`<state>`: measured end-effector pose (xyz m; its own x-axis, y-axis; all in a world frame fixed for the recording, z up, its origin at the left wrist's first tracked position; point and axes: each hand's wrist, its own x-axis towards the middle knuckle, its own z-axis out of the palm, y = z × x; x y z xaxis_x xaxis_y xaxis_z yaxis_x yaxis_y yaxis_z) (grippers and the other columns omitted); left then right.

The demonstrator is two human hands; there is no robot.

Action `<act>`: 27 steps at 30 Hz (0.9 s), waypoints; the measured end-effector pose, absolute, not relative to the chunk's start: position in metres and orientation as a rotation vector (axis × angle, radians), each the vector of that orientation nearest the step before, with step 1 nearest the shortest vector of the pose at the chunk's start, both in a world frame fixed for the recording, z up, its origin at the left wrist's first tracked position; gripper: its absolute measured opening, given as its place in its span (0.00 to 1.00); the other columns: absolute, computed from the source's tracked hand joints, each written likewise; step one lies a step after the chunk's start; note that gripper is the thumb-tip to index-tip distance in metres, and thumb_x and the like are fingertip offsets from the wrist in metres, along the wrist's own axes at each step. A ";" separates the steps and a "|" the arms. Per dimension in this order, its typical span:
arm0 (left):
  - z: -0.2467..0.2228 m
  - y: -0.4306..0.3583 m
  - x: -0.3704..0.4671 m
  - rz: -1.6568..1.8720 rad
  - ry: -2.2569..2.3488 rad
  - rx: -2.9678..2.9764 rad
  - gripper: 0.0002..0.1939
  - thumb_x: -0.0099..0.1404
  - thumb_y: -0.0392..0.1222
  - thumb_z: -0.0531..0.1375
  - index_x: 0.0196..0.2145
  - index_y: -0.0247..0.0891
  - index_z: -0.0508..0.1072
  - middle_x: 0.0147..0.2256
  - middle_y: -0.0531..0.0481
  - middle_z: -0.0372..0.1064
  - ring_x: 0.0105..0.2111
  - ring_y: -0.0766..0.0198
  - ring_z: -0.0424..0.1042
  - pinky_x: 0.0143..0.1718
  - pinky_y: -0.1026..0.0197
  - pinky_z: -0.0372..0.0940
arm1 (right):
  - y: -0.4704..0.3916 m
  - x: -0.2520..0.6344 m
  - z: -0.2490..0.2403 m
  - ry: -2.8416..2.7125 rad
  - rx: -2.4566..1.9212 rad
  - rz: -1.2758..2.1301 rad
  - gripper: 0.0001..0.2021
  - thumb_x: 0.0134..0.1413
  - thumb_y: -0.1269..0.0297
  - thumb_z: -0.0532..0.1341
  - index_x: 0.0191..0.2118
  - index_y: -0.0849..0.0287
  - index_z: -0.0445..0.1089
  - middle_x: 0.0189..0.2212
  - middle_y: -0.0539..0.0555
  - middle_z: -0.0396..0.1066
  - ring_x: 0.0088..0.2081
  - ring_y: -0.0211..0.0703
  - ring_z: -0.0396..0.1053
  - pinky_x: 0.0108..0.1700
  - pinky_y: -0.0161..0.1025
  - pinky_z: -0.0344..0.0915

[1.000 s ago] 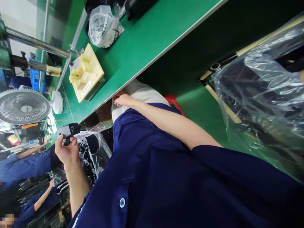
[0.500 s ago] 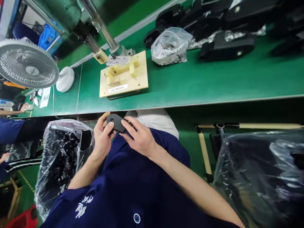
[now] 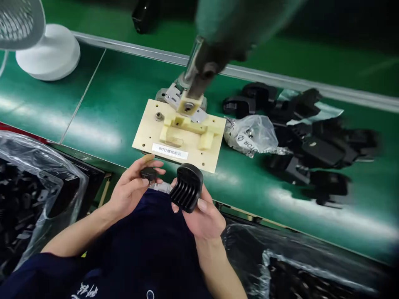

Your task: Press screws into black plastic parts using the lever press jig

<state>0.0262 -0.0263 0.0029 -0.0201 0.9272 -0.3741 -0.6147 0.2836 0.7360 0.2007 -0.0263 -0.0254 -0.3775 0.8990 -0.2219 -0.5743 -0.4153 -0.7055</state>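
Observation:
A small black round part [image 3: 149, 174] is pinched between the thumb and fingers of my left hand [image 3: 132, 187]. My right hand [image 3: 204, 214] grips a larger black ribbed part [image 3: 187, 187], its grooved inner side facing up. The two parts are apart, just in front of the bench edge. Beyond them, a cream fixture plate [image 3: 143, 135] with raised yellow blocks and a white label lies on the green bench. The tip of a press tool [image 3: 188, 107] hangs over the fixture.
To the right of the plate are a clear plastic bag of small parts [image 3: 257, 133] and a pile of black parts [image 3: 327, 143]. A white fan base [image 3: 50, 54] stands at the left. Plastic-lined bins [image 3: 76, 182] flank my body below the bench.
The view has turned and moved closer to the bench. My hands have separated, the left with a small round part, the right with a ribbed part now facing up.

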 end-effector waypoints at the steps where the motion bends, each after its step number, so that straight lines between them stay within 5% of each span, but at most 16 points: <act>1: 0.001 -0.026 0.023 1.293 0.956 0.395 0.20 0.56 0.32 0.62 0.48 0.40 0.74 0.47 0.46 0.74 0.47 0.57 0.73 0.46 0.56 0.69 | -0.022 0.199 -0.021 -0.636 -0.727 1.981 0.20 0.53 0.53 0.60 0.51 0.55 0.68 0.42 0.58 0.71 0.28 0.42 0.68 0.26 0.40 0.65; 6: -0.006 -0.024 0.010 1.343 0.844 0.335 0.18 0.62 0.38 0.64 0.50 0.42 0.72 0.48 0.44 0.74 0.48 0.56 0.74 0.51 0.52 0.69 | -0.010 0.186 -0.012 -0.688 -0.834 2.066 0.23 0.51 0.47 0.62 0.49 0.56 0.67 0.40 0.57 0.70 0.23 0.37 0.64 0.24 0.38 0.62; 13: -0.018 -0.017 -0.004 1.371 0.905 0.306 0.20 0.60 0.46 0.66 0.49 0.37 0.72 0.38 0.42 0.78 0.32 0.62 0.77 0.31 0.62 0.71 | 0.001 0.170 -0.014 -0.772 -0.941 2.057 0.18 0.53 0.50 0.61 0.45 0.56 0.69 0.41 0.58 0.71 0.27 0.41 0.65 0.25 0.39 0.64; 16: -0.022 -0.017 -0.003 1.429 1.008 0.443 0.22 0.60 0.42 0.67 0.51 0.37 0.71 0.39 0.42 0.78 0.33 0.62 0.77 0.32 0.64 0.71 | 0.004 0.167 -0.014 -0.746 -0.947 2.079 0.18 0.53 0.52 0.61 0.46 0.55 0.69 0.40 0.57 0.71 0.27 0.40 0.65 0.26 0.38 0.64; 22: -0.027 -0.016 -0.001 1.628 1.216 1.177 0.34 0.59 0.28 0.64 0.60 0.45 0.63 0.47 0.44 0.76 0.48 0.57 0.75 0.51 0.58 0.70 | -0.001 0.170 -0.020 -0.602 -0.951 2.153 0.20 0.51 0.51 0.62 0.48 0.56 0.68 0.35 0.55 0.70 0.26 0.39 0.64 0.25 0.36 0.61; 27: -0.027 -0.005 -0.004 1.734 1.240 1.696 0.40 0.53 0.25 0.67 0.61 0.46 0.61 0.44 0.44 0.77 0.43 0.55 0.77 0.42 0.56 0.75 | -0.010 0.172 -0.023 -0.528 -1.038 2.167 0.21 0.53 0.50 0.62 0.48 0.58 0.68 0.28 0.53 0.68 0.21 0.37 0.61 0.23 0.37 0.60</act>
